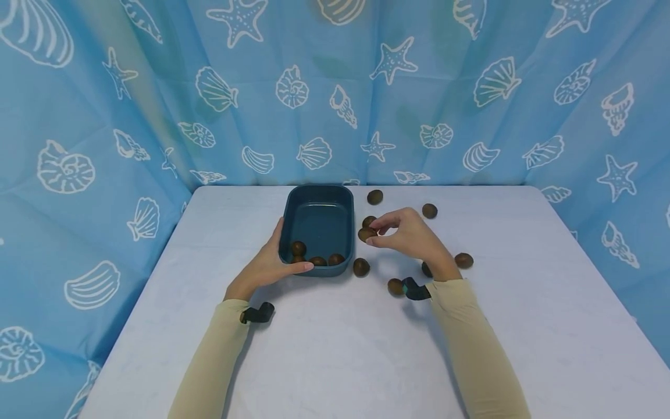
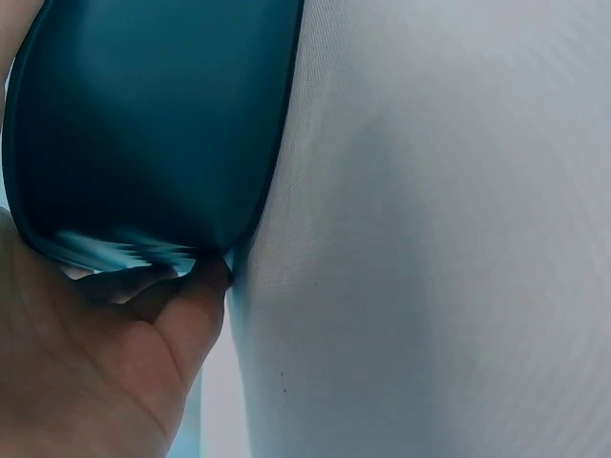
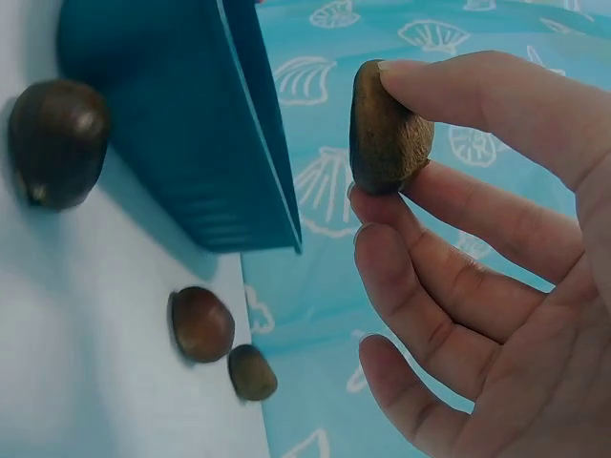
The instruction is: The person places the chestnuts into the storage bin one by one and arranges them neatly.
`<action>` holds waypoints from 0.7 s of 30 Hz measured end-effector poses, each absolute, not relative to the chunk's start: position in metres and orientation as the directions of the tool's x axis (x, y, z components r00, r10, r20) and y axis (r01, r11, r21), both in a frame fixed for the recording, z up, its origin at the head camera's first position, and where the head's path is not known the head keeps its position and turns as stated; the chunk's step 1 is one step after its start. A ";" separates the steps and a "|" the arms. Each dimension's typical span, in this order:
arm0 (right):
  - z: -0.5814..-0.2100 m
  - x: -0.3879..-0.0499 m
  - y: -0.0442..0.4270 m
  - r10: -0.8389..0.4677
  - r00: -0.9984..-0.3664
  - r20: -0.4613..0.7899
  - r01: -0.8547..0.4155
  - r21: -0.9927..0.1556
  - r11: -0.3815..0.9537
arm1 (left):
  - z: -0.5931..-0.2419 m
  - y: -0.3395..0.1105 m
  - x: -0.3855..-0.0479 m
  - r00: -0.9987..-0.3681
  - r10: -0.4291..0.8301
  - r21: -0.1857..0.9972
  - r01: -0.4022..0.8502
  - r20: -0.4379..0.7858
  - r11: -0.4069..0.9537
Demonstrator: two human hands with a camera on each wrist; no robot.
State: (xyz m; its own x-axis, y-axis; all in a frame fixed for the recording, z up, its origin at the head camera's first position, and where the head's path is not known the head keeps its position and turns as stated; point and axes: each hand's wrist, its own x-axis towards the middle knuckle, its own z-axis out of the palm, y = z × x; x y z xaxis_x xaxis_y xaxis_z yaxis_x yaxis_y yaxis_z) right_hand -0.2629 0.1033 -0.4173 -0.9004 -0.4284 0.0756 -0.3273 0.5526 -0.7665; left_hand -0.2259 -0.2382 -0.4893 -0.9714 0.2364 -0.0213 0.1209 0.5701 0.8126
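Note:
A dark blue rectangular container (image 1: 321, 227) sits near the far side of the table, with several brown chestnuts (image 1: 336, 259) gathered at its near end. My left hand (image 1: 267, 262) grips its near left corner, the thumb along the front rim; the left wrist view shows the fingers around the container's (image 2: 153, 114) wall. Just right of the container, my right hand (image 1: 413, 235) pinches one chestnut (image 3: 387, 134) between thumb and fingertips. That chestnut is held up off the table, level with the rim in the right wrist view.
Several loose chestnuts lie on the white-covered table (image 1: 335, 349) right of the container: one by its near right corner (image 1: 361, 267), one beside the right wrist camera (image 1: 396, 286), others farther right (image 1: 463, 260) and back (image 1: 374, 196). A blue shell-patterned curtain (image 1: 314, 116) stands behind the table.

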 end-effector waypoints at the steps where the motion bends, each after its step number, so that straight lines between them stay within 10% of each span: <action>1: -0.416 -0.263 0.101 -0.433 -0.898 0.079 -0.330 -0.771 0.544 | -0.489 -0.238 -0.226 -0.971 0.239 0.814 0.124 -0.018 0.568; 21: -0.418 -0.274 0.052 -0.527 -0.835 0.158 -0.420 -0.802 0.425 | -0.491 -0.238 -0.227 -0.971 0.237 0.810 0.129 -0.013 0.572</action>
State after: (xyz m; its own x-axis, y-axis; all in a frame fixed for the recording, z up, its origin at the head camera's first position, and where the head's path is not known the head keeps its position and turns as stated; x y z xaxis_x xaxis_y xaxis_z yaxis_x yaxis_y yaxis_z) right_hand -0.2739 0.0516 -0.4178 -0.8349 -0.5274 0.1575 -0.4196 0.4246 -0.8023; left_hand -0.2268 -0.2382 -0.4915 -0.9714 0.2370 -0.0127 0.1290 0.5720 0.8100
